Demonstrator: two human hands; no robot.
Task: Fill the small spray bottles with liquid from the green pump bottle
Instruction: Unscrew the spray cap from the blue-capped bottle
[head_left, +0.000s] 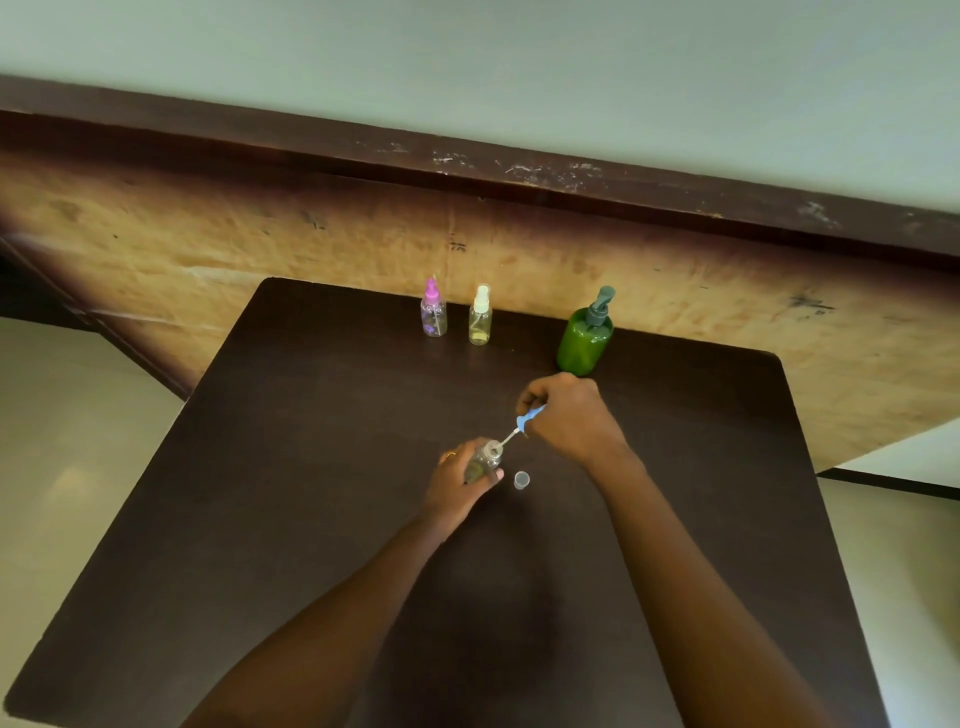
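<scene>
My left hand grips a small clear spray bottle near the middle of the dark table, its neck uncovered. My right hand pinches the blue spray head, whose thin dip tube reaches down to the bottle's mouth. A clear cap stands on the table just right of the held bottle. At the table's far edge stand a pink-topped spray bottle, a white-topped spray bottle and the green pump bottle with its grey pump.
The dark brown table abuts a worn wooden panel at the back. Pale floor shows to the left and right of the table.
</scene>
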